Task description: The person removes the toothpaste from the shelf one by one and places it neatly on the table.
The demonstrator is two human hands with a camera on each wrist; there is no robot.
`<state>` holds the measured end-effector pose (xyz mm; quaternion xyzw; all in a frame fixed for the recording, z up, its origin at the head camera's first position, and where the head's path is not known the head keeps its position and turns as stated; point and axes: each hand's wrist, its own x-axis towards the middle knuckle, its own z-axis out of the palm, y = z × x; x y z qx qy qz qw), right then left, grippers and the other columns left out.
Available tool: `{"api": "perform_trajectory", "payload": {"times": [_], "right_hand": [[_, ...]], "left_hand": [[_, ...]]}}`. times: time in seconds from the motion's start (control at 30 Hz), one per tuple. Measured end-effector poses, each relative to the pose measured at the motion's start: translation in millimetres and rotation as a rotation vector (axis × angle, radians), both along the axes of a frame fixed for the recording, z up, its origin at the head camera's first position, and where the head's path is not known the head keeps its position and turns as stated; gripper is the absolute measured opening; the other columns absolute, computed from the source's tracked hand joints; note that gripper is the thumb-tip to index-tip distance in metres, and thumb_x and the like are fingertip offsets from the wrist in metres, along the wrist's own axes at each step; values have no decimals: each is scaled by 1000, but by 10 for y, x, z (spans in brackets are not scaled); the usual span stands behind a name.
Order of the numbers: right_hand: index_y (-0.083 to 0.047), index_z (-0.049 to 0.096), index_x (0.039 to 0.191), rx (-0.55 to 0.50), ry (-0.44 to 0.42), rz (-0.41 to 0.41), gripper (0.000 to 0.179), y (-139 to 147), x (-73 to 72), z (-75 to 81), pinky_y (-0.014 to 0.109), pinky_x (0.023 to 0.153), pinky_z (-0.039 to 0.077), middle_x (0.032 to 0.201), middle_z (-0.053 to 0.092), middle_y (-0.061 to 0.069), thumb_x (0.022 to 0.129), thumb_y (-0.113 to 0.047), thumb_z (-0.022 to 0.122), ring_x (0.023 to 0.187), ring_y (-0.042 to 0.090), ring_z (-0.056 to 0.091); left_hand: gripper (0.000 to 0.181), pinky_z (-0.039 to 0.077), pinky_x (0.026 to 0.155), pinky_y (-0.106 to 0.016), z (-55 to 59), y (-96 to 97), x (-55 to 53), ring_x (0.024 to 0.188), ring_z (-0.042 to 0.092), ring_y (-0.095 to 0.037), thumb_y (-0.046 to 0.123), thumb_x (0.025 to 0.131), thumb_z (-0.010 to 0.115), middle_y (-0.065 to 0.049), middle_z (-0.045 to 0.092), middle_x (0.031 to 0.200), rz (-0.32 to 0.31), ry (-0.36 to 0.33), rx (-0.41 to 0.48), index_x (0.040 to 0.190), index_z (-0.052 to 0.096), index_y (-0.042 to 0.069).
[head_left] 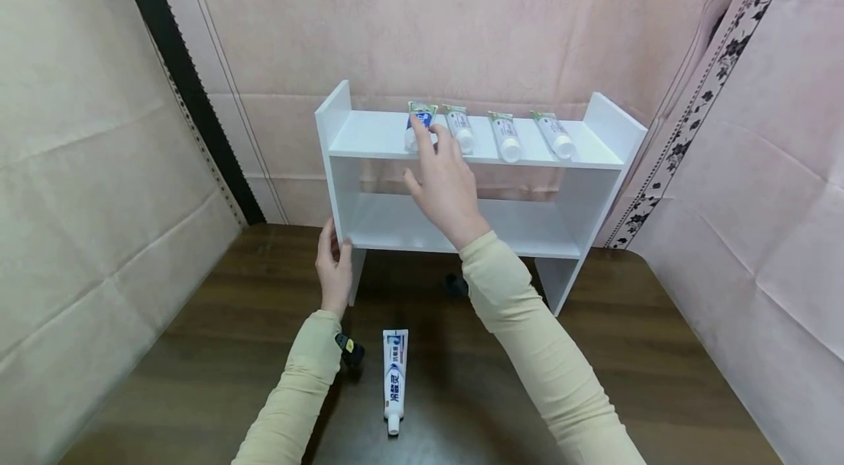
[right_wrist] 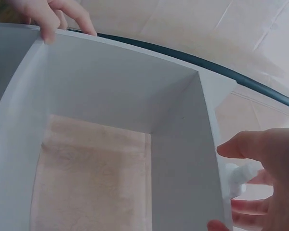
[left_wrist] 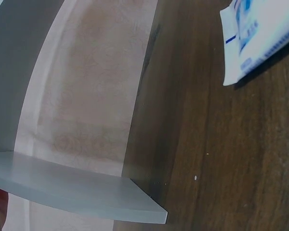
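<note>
While the white shelf unit stood on the brown worktop, its upper shelf carried four tubes in a row, all with green-edged flat ends toward the back and white caps toward the front edge. The leftmost tube showed a blue patch of print and lay partly behind the fingers of the right hand; the second tube lay just beside it, the third tube was mostly white with small print, and the fourth tube lay slanted near the right side panel. The lower shelf ran behind the right hand, and the cloth wall showed through the unit's open back. The right hand was loosely spread, its index fingertip at the leftmost tube and its thumb apart from it, near the shelf's front edge; whether the other fingertips touched that tube could not be told. The left hand gripped the unit's left side panel, the thumb over its front edge. A fifth tube, white with dark blue lettering, lay flat on the worktop in front of the unit, cap toward the person, near the left sleeve.
</note>
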<state>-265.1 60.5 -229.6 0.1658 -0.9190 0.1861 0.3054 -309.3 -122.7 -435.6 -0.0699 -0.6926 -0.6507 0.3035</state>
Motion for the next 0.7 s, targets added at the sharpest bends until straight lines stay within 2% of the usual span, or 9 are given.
{"api": "perform_trajectory", "payload": {"times": [0.17, 0.33, 0.47, 0.57, 0.7], "right_hand": [[-14, 34, 149, 13, 54, -30, 65, -9, -24, -32, 40, 73, 54, 142, 43, 17, 91, -22, 63, 117, 29, 51], [-13, 39, 143, -13, 115, -31, 57, -12, -34, -66, 40, 74, 52, 131, 48, 17, 91, -20, 62, 109, 29, 54], [-12, 41, 140, -51, 121, -27, 53, -9, -42, -78, 40, 80, 47, 123, 51, 15, 92, -19, 62, 105, 28, 52], [-12, 42, 135, -73, 140, -40, 48, -5, -57, -89, 38, 80, 44, 119, 53, 13, 92, -22, 62, 102, 28, 51], [-13, 47, 127, -73, 184, -59, 39, 1, -82, -79, 36, 77, 42, 111, 56, 11, 95, -29, 60, 96, 26, 48]], "left_hand": [[49, 42, 93, -31, 151, 52, 167, 118, 49, -28, 7, 99, 47, -20, 48, 140, 6, 8, -16, 147, 37, 10], [49, 42, 92, -31, 174, 67, 173, 116, 50, -30, 5, 98, 47, -23, 49, 138, 6, 42, -11, 146, 39, 8], [49, 42, 92, -37, 149, 64, 142, 115, 49, -30, 5, 98, 47, -22, 49, 138, 6, 50, 6, 146, 40, 9], [49, 43, 91, -33, 148, 66, 148, 115, 50, -30, 5, 98, 47, -22, 49, 138, 17, 47, -5, 146, 40, 8], [48, 42, 88, -23, 169, 73, 174, 114, 51, -28, 6, 98, 47, -22, 49, 137, 33, 42, -26, 146, 40, 7]]}}
